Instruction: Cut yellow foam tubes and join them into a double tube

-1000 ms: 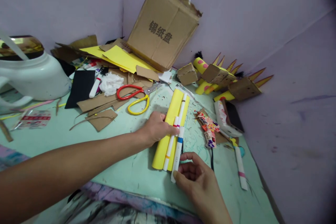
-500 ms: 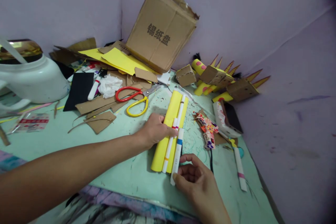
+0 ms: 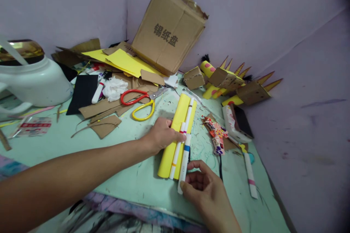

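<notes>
A rolled yellow paper (image 3: 175, 134) lies on the pale green table (image 3: 131, 174), with several white markers along its right side. My left hand (image 3: 161, 134) rests on the roll's middle, fingers curled over it and touching the markers. My right hand (image 3: 203, 185) sits at the near end, thumb and fingers pinching the lower end of the blue-banded marker (image 3: 185, 160). An orange-banded marker (image 3: 176, 154) lies beside it on the paper.
Red and yellow scissors (image 3: 139, 103), cardboard scraps (image 3: 105, 123) and a torn cardboard box (image 3: 169, 32) lie behind. Cardboard and yellow spiked craft pieces (image 3: 235, 85) sit at the right by the wall. A white jug (image 3: 35, 80) stands left. Another marker (image 3: 250, 174) lies near the right edge.
Almost nothing differs; the view shifted slightly, and both hands stay on the paper roll and markers.
</notes>
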The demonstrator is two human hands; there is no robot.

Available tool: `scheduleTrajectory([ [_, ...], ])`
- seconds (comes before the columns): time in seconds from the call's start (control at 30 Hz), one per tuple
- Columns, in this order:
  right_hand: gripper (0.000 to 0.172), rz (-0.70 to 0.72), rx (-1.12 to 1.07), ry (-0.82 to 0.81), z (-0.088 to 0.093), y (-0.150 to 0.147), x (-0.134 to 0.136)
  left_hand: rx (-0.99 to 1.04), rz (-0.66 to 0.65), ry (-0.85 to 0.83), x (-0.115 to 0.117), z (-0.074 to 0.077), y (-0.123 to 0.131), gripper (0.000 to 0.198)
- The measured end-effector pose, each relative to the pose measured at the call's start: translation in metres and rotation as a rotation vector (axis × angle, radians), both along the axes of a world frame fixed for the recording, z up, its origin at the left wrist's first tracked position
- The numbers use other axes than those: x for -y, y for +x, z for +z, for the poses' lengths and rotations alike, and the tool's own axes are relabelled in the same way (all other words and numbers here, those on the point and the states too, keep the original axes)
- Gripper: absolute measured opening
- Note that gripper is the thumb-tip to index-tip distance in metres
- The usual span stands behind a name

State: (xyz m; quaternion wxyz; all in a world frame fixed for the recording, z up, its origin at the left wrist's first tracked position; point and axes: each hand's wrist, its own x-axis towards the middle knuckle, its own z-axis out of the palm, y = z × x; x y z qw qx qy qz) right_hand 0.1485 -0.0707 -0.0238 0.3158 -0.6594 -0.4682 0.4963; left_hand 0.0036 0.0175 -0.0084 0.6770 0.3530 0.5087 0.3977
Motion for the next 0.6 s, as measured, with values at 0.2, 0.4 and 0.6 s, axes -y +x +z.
scheduleTrajectory([
  [0.2,0.026,0.027,0.001,-0.031,0.0019,0.0023,-0.0010,0.016,0.005,0.018,-0.0002,-0.0035,-0.0004,0.016],
  [0.4,0.026,0.090,-0.025,-0.083,0.0049,0.0057,-0.0038,0.024,0.010,0.015,0.0003,-0.0010,-0.0004,0.015],
  [0.6,0.026,0.099,-0.017,-0.085,0.0011,0.0083,-0.0044,0.020,0.013,0.020,0.0001,-0.0003,-0.0004,0.015],
])
